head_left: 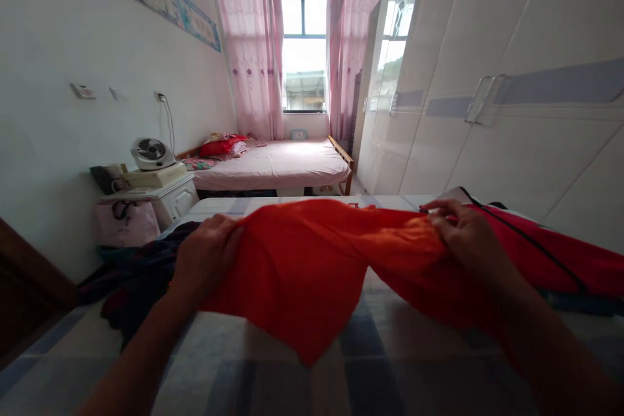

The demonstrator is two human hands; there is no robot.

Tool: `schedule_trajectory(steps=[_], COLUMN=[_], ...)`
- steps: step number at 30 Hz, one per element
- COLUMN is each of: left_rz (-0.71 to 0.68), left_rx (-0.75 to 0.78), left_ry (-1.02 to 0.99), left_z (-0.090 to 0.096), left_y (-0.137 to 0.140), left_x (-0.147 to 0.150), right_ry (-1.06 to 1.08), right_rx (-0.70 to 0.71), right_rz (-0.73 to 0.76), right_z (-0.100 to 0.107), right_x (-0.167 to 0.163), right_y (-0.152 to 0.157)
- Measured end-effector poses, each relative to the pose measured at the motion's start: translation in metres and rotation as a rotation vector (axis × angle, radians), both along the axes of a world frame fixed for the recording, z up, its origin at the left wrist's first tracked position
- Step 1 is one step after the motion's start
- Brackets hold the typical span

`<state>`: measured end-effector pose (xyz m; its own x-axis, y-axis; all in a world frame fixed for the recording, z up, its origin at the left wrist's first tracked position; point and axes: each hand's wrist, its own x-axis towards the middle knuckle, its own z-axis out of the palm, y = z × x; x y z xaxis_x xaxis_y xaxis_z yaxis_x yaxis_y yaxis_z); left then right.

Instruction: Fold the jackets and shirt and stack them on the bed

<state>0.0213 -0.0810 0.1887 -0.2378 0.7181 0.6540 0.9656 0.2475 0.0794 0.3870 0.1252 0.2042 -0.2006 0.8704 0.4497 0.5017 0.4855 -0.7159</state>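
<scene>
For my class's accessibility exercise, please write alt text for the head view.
A left hand and right hand hold up an orange-red cloth over a checked sheet. Dark fabric lies left, red fabric right; beyond are a bed, a curtained window and a white wardrobe.

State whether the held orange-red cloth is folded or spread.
Partly spread: the orange-red cloth stretches between the left hand and right hand, one corner hanging down, though bunched towards the right.
</scene>
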Motion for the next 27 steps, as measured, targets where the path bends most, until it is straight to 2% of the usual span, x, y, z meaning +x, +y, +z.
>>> schedule_trajectory(steps=[2, 3, 5, 8, 10, 12, 15, 17, 19, 21, 23, 25, 27], left_rz=[-0.006, 0.031, 0.142, 0.234, 0.289, 0.312, 0.166, 0.024, -0.040, 0.001, 0.087, 0.116, 0.143], left_rx=[0.002, 0.042, 0.046, -0.157, -0.195, -0.007, 0.403, 0.530, 0.570, 0.552, 0.520, 0.466, 0.402], left_ry=[-0.054, -0.120, -0.338, -0.764, -1.059, -1.333, -1.715, -1.950, -2.086, -2.079, -1.973, -1.836, -1.624], left_z=[-0.027, -0.043, -0.073, -0.106, -0.118, -0.120, -0.111, -0.103, -0.096, -0.091, -0.087, -0.082, -0.079], left_y=[-0.016, -0.028, -0.055, -0.084, -0.089, -0.082, -0.062, -0.047, -0.032, -0.021, -0.016, -0.024, -0.047], left_x=[0.002, 0.004, 0.011, 0.022, 0.030, 0.039, 0.055, 0.063, 0.068, 0.068, 0.064, 0.055, 0.036], right_ry=[-0.279, -0.350, -0.393, -0.398, -0.434, -0.478, -0.514, -0.489, -0.437, -0.384, -0.348, -0.336, -0.374], right_rx=[-0.080, -0.080, -0.008, 0.120, 0.152, 0.157, 0.124, 0.019, -0.117, -0.190, -0.199, -0.207, -0.272], right_rz=[0.119, 0.135, 0.058, -0.103, -0.098, -0.044, 0.007, 0.036, 0.094, 0.180, 0.261, 0.327, 0.425], right_z=[-0.028, -0.040, -0.057, -0.064, -0.066, -0.071, -0.087, -0.098, -0.105, -0.106, -0.103, -0.097, -0.088], right_x=[0.017, 0.026, 0.039, 0.045, 0.039, 0.029, 0.013, 0.005, -0.001, -0.003, -0.002, 0.002, 0.009], right_y=[0.010, 0.014, 0.020, 0.030, 0.038, 0.048, 0.058, 0.061, 0.059, 0.052, 0.042, 0.030, 0.021])
